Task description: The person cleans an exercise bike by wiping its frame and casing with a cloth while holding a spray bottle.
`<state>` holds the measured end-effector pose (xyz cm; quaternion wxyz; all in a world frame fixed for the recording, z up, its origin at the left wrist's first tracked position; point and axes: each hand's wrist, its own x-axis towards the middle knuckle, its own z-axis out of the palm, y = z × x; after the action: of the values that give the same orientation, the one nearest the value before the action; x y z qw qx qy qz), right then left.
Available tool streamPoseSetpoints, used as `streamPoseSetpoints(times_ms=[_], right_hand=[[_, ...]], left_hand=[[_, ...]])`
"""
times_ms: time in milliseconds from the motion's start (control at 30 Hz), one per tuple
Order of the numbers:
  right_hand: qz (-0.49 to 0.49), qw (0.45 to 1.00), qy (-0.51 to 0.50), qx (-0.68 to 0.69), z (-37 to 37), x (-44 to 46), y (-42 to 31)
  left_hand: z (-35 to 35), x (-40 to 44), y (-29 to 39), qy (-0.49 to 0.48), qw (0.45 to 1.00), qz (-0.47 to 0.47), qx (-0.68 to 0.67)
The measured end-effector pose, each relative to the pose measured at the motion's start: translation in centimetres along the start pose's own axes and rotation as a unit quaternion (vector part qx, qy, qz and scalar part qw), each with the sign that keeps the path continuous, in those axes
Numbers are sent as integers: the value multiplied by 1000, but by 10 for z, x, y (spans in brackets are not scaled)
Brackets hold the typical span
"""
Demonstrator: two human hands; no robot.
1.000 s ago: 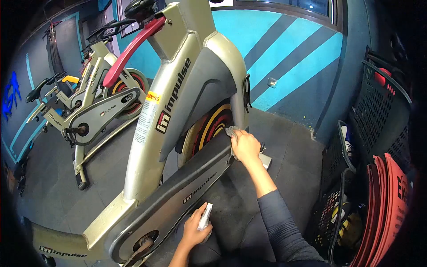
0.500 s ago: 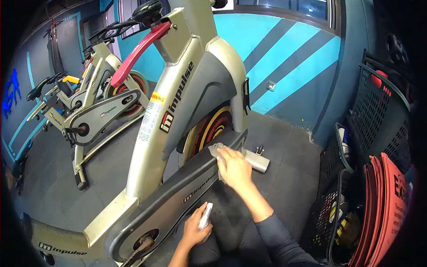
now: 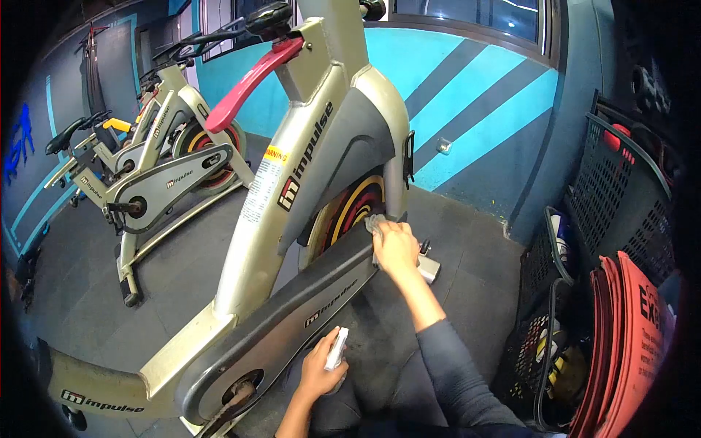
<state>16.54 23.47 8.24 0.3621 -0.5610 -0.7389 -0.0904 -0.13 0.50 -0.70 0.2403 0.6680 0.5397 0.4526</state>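
Note:
An exercise bike [image 3: 255, 226] with a silver frame stands in front of me, its long dark chain guard [image 3: 266, 321] slanting up to the right. My right hand [image 3: 398, 248] is closed on a crumpled grey cloth [image 3: 374, 223], which it presses against the upper end of the guard, close to the flywheel [image 3: 358, 212]. Lower down, my left hand [image 3: 319, 371] grips a small object with a narrow white top [image 3: 337, 349]; most of it is hidden by the fingers, so its kind is unclear. That hand is beside the guard's lower half, apart from it.
More exercise bikes [image 3: 157, 182] stand at the left. Dark plastic baskets [image 3: 621, 186] line the right side, with red printed sheets or boards [image 3: 631, 343] near me. A striped blue wall [image 3: 467, 109] rises behind the bike, above the dark floor [image 3: 467, 226].
My right hand has slid the cloth a little up and to the right along the guard. The view has shifted slightly. My left hand keeps its hold on the white-topped object.

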Motion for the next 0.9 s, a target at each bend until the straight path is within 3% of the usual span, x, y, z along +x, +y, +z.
streamPoseSetpoints(times_ms=[333, 533, 767, 900], right_hand=[[-62, 992, 32, 103, -39, -75, -89], [-70, 992, 62, 88, -17, -49, -45], [55, 995, 31, 82, 11, 2, 27], [65, 992, 9, 103, 10, 9, 34]], left_hand=[[2, 0, -3, -1, 1000, -12, 9], [2, 0, -4, -2, 1000, -7, 20], [2, -1, -3, -8, 1000, -17, 6], [2, 1, -2, 1, 1000, -3, 6]])
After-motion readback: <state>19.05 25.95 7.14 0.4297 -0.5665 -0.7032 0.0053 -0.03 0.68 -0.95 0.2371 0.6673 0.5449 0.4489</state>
